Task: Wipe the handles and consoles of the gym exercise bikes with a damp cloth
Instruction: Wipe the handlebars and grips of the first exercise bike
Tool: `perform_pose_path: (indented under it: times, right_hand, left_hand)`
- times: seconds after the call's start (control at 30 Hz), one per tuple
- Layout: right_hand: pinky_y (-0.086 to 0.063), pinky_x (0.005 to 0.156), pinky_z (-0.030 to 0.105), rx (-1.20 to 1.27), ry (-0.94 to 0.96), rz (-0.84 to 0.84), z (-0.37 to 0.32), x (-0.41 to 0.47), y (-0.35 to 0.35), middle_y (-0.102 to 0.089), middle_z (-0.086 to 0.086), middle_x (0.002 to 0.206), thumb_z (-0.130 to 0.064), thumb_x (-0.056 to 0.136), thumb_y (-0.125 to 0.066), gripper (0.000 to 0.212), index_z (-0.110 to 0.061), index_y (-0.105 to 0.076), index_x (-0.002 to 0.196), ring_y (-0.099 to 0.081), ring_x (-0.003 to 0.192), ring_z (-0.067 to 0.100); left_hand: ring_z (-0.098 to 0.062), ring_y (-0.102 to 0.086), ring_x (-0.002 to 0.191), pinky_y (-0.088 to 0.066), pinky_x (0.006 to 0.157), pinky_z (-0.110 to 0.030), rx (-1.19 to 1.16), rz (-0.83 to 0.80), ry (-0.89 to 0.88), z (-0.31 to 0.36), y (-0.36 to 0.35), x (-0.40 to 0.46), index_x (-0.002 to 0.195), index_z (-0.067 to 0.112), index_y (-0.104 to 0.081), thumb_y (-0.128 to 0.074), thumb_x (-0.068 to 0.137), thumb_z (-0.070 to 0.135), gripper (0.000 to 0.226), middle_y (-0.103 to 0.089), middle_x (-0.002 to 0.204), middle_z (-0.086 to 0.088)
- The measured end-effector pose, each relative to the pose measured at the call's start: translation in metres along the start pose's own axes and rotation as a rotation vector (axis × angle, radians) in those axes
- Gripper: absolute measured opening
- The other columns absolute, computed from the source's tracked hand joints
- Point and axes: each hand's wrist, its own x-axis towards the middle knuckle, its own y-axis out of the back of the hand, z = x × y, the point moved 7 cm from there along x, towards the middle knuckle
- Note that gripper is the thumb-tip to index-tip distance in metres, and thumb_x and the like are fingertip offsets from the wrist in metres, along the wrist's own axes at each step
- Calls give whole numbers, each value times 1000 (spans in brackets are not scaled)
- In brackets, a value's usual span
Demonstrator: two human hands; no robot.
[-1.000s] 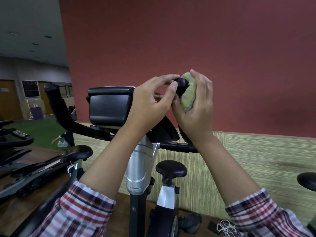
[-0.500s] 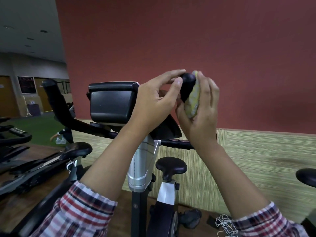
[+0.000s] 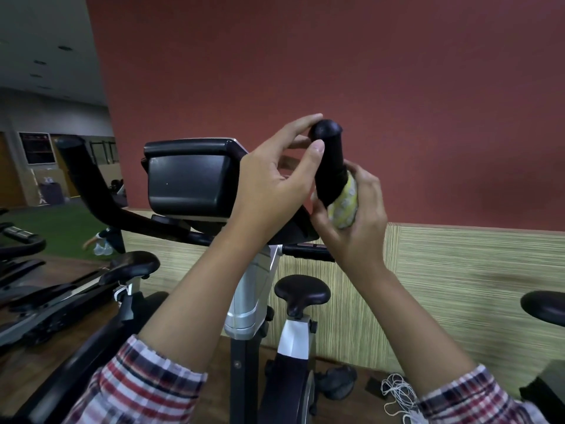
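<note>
Gripping a yellow patterned cloth [image 3: 345,206] against the right handle [image 3: 328,166] of the exercise bike, the right hand [image 3: 356,221] wraps its fingers round the cloth and the black grip together, partway down the upright bar; the cloth sits bunched between palm and handle, just below the bare rounded top of the grip; the left hand [image 3: 275,188] pinches that top end between thumb and forefinger, directly above and to the left of the right hand, its other fingers curled behind the bar; both forearms rise from plaid sleeves [image 3: 143,387] at the bottom edge; the console [image 3: 188,177], a dark rounded housing with its back showing, stands just left of the left hand, partly overlapped by its knuckles; the left handle [image 3: 88,182] curves up farther left, well apart from both hands; below the hands a silver post [image 3: 252,298] and a black saddle [image 3: 301,290] show; a tangle of white cord [image 3: 397,393] lies on the floor beneath the right forearm.
</note>
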Motion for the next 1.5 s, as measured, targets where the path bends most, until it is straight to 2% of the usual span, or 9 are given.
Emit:
perform_pose_path:
  times: [0.27,0.37,0.53,0.73,0.83,0.93,1.1,1.27,1.5]
  right_hand:
    - [-36,93,7,150,72,-33,-7,26,-1,-55,17,118,-18,75,-67,58,4,-51,126,-44,108,-7]
    - [-40,95,14,247,40,-109,13,8,-3,-56,14,120,-22,75,-65,61,1,-50,129,-52,111,7]
    - [-40,106,47,242,99,-154,16,10,-4,-54,7,125,-30,76,-63,61,1,-52,127,-48,123,31]
    - [-36,100,8,392,98,-277,25,8,-10,-50,18,130,-18,81,-69,69,3,-41,141,-45,122,5]
    - [-44,100,18,361,199,-303,33,-5,-8,-50,19,129,-20,82,-70,73,5,-37,143,-52,120,20]
    - [-43,97,15,425,247,-343,29,3,-8,-48,16,129,-17,82,-69,77,0,-30,146,-53,116,19]
    - [-37,97,8,551,193,-383,25,12,-13,-45,9,130,-19,83,-68,81,-13,-22,149,-48,116,4]
    - [-49,92,21,434,306,-291,43,-6,-12,-49,11,128,-31,90,-63,71,-5,-30,147,-49,113,5]
    - [-36,99,9,551,308,-337,32,8,-16,-40,3,130,-29,84,-64,76,-20,-27,149,-45,120,6]
  left_hand:
    - [-8,-68,84,-54,75,-22,72,118,-69,3,-7,1,117,17,-63,-59,93,18,25,-68,93,4]
    - [-10,-68,87,-54,75,-23,127,192,-90,4,-12,-5,118,19,-61,-63,90,20,28,-66,96,7]
    - [-18,-67,95,-57,80,-38,215,292,-119,8,-22,-13,124,17,-57,-66,88,21,38,-66,107,4]
    - [-17,-68,94,-57,83,-41,256,342,-66,9,-28,-19,128,20,-55,-64,90,19,39,-66,106,8]
    - [-13,-67,91,-56,80,-29,254,362,-33,10,-30,-22,131,21,-55,-63,91,17,40,-66,102,10]
    - [-10,-66,87,-53,77,-21,255,376,-5,12,-29,-22,130,24,-55,-63,92,16,39,-66,100,9]
    - [-17,-63,92,-55,87,-41,229,346,39,8,-24,-20,127,28,-57,-63,91,20,38,-64,96,8]
    - [-13,-63,84,-55,84,-36,238,316,61,8,-23,-20,129,27,-56,-63,92,20,39,-63,90,11]
    - [-23,-66,100,-53,95,-46,251,320,97,8,-23,-23,130,30,-55,-62,93,18,40,-66,104,0]
